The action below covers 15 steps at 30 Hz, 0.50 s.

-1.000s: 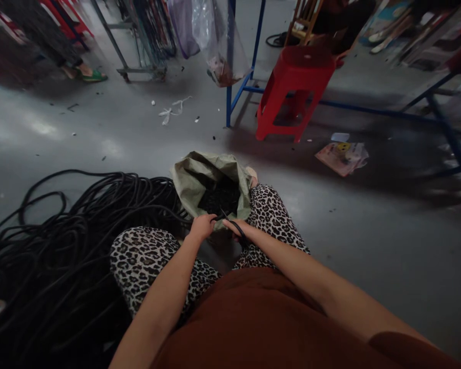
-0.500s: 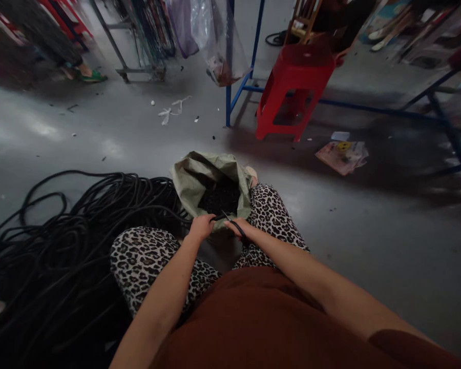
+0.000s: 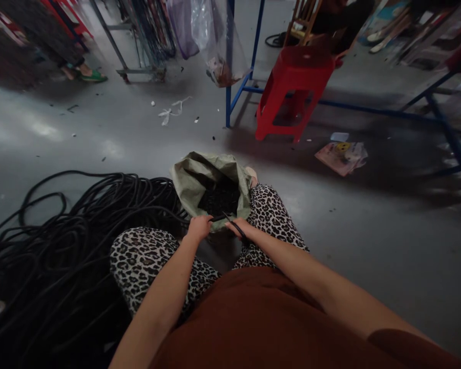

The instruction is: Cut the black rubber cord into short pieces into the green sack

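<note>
Gripping a black cord [image 3: 218, 218], the left hand [image 3: 200, 227] is closed in a fist round one end of the short stretch that runs across to the right hand [image 3: 238, 227]. R. hand also closed, holding a pair of black-handled scissors [image 3: 234, 225]; blades point up and away toward the cord, tips just past the fingers. Whether the blades are open or shut: cannot tell, too small. Both hands close together, nearly touching, above the gap between the knees in leopard-print trousers [image 3: 146, 259].

Items, by position rel. to hands:
- Sack [image 3: 200, 177], grey-green woven, mouth open, directly beyond the hands, just beside them; lower rim about touching the fingers. Inside: dark heap of small black bits [image 3: 219, 197].
- Cord pile [image 3: 61, 241], black, loose coils, large, on the floor to the left of the l. hand; spreads from near the sack to the left edge of view. The held cord leads back toward it.
- Stool [image 3: 295, 87], red plastic, well beyond the hands, up and to the right.
- Frame [image 3: 230, 66], blue metal, legs standing behind the stool; clear plastic bag [image 3: 215, 41] hanging by it.
- Papers [image 3: 343, 156], coloured, flat on the floor, far right of the r. hand.
- Floor [image 3: 369, 246], grey, smooth, w/ small scraps scattered far beyond.
</note>
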Available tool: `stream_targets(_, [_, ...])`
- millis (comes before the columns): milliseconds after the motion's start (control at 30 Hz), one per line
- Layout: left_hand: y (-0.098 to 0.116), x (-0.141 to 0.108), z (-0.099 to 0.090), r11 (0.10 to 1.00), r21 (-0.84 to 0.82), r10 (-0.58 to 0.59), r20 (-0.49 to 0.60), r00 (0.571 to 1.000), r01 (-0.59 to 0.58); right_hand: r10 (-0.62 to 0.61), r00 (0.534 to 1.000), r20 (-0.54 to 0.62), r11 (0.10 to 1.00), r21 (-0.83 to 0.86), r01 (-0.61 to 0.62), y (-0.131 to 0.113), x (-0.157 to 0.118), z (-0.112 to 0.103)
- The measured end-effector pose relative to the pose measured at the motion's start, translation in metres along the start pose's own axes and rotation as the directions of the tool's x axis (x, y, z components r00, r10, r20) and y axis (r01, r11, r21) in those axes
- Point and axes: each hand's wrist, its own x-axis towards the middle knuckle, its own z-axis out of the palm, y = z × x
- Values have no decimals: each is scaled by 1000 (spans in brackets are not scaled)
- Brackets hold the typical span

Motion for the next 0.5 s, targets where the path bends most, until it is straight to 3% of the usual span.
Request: stream_targets(500, [-1, 0, 1, 999, 42, 2, -14, 1000, -2, 23, 1000, 8, 1000, -2, -23, -5, -2, -2])
